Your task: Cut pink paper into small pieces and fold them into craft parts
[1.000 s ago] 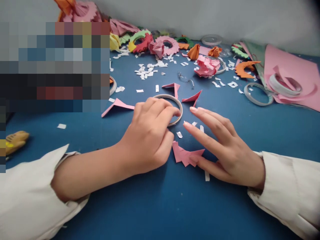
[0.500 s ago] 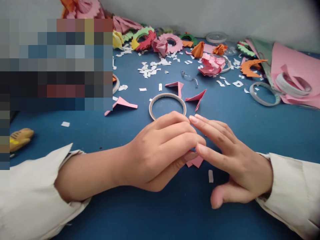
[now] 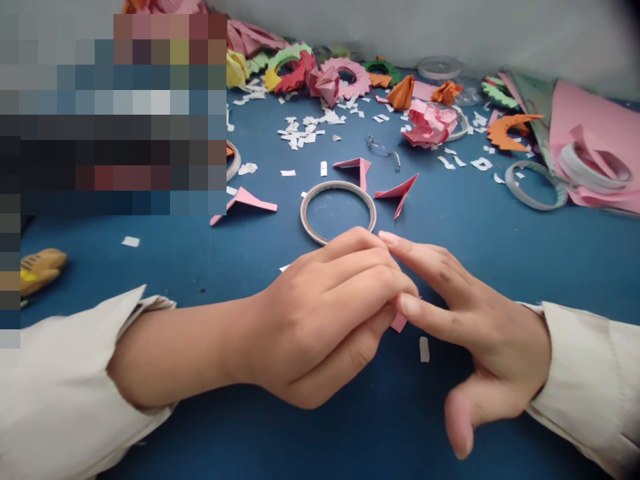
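My left hand [image 3: 325, 313] is curled over a pink folded paper piece [image 3: 399, 323] on the blue table [image 3: 200, 253], its fingers closed on it; only a small corner of the paper shows. My right hand [image 3: 470, 320] meets it from the right with the fingers stretched flat against the left fingertips and the thumb hanging free below. Just beyond both hands lies a tape roll ring [image 3: 338, 212].
Folded pink pieces [image 3: 397, 194] [image 3: 356, 165] [image 3: 243, 201] lie around the ring. White paper scraps [image 3: 305, 130] are scattered behind. Coloured paper rings and crumpled paper [image 3: 429, 124] line the back, with pink sheets [image 3: 595, 133] and more tape rolls [image 3: 535, 185] at right.
My left hand left the tape ring and came down onto the pink piece, closing on it. My right hand's fingers drew in to meet it and its thumb lifted off the paper.
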The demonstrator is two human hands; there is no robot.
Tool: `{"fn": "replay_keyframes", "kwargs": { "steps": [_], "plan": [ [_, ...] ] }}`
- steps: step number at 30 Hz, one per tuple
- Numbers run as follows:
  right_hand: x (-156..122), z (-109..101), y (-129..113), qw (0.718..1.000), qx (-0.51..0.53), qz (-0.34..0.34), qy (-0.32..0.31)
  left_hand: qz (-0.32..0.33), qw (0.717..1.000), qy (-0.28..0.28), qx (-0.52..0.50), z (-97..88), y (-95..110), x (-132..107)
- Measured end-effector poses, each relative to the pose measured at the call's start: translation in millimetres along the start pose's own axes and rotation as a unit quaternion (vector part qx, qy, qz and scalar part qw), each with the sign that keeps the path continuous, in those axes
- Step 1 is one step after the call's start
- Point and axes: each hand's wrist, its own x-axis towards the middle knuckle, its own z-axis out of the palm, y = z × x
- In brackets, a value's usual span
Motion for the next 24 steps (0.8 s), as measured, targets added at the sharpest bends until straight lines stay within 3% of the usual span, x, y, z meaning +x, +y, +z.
{"fn": "replay_keyframes", "kwargs": {
  "steps": [6,15,24],
  "plan": [
    [-1.7,1.0,0.2,1.0,0.005,-0.002,0.006,-0.039,0.999,-0.033,-0.007,-4.7,4.9,0.1],
    [-1.5,0.8,0.4,1.0,-0.013,-0.007,0.007,-0.045,0.998,-0.051,-0.013,-8.2,5.7,4.0],
    [0.0,1.6,-0.5,0.997,-0.077,-0.014,0.012,-0.024,0.999,-0.019,0.019,-7.5,5.1,7.0]
  ]
}}
